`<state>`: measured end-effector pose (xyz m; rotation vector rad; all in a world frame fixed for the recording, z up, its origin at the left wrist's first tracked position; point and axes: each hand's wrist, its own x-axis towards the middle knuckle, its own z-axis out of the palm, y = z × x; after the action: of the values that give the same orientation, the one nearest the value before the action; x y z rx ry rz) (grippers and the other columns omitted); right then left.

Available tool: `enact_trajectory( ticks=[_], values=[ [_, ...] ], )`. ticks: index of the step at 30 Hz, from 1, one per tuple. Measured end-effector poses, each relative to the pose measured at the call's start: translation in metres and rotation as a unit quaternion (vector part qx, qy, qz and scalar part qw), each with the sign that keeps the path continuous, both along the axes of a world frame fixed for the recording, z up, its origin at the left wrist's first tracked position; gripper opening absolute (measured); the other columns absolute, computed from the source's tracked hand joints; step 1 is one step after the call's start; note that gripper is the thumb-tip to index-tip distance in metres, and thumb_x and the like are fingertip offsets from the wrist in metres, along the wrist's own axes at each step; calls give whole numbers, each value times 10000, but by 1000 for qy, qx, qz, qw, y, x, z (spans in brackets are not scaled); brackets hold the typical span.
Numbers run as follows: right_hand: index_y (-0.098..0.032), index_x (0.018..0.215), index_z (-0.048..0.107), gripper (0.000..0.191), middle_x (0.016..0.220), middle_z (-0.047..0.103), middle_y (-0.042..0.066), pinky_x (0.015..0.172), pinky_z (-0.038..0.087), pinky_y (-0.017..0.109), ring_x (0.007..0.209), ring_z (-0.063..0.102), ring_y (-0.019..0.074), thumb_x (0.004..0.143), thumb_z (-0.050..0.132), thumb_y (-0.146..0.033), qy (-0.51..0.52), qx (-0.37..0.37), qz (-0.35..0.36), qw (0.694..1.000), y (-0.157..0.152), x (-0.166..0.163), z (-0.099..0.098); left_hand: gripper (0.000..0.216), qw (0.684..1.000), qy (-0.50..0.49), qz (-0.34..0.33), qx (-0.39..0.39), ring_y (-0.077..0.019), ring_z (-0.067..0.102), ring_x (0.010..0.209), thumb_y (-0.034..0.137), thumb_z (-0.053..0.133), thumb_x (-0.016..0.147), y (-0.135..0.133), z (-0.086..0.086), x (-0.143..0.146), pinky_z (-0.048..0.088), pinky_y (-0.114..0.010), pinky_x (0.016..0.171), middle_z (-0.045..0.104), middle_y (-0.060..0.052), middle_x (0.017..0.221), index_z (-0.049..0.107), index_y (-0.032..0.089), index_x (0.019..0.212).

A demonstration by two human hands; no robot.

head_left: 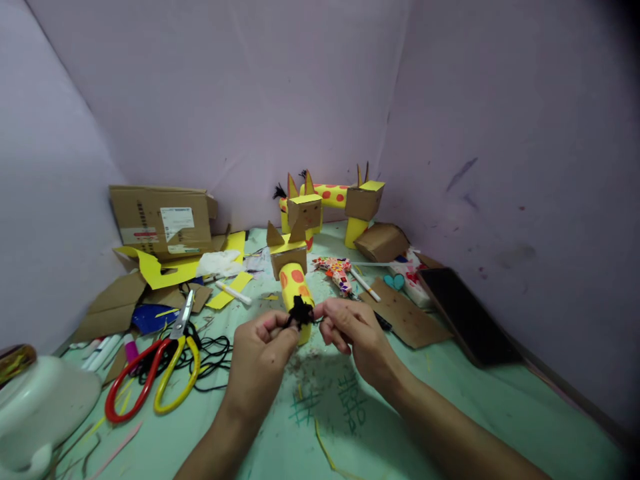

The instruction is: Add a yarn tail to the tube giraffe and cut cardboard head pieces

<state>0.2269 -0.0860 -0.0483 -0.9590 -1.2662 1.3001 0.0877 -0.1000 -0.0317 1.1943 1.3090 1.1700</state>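
A yellow paper-covered tube with orange spots forms the body of a cardboard animal. Its box head with two pointed ears is at the far end. At the near end is a black yarn tuft. My left hand pinches the tuft from the left, thumb and fingers closed at its lower edge. From the right, my right hand has its fingertips pressed together at the tuft's edge, other fingers curled. Part of the tube is hidden behind the yarn and hands.
Two more spotted cardboard animals stand at the back. Scissors lie on tangled black cord at left, by a white ceramic pot. A patterned glue gun, cardboard sheet and phone are right.
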Motion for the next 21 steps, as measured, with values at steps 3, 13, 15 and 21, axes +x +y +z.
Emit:
enact_trajectory(
  ticks=[3,13,15,21],
  values=[
    [-148,577,591,295,453,477,-37,423,255,218,410,356,66,704,612,-414,-36,-15,-5,999,0,-4,2,174,999,18,-31,10,-44,219,384,288,604,637,-1,-2,-1,158,-184,370,309,87,406,531,158,547],
    [-160,601,566,95,483,443,-61,431,255,203,437,342,59,600,617,-240,-26,-29,0,999,-3,-8,3,262,1000,-11,6,21,-44,208,401,378,632,649,-3,3,-4,140,-191,377,301,78,405,642,117,645],
    [-154,614,584,93,507,472,-47,438,261,207,448,364,65,589,614,-238,-30,-28,13,999,-3,-7,2,256,1000,6,0,13,-41,207,394,365,659,617,-3,3,-1,130,-190,371,303,82,405,652,111,644],
    [-162,602,585,193,432,391,-66,419,242,221,408,307,69,697,563,-329,-5,26,-76,997,-4,0,5,166,1000,5,25,-6,-43,228,381,291,625,584,-3,7,2,123,-190,369,326,81,396,633,127,609]
  ],
)
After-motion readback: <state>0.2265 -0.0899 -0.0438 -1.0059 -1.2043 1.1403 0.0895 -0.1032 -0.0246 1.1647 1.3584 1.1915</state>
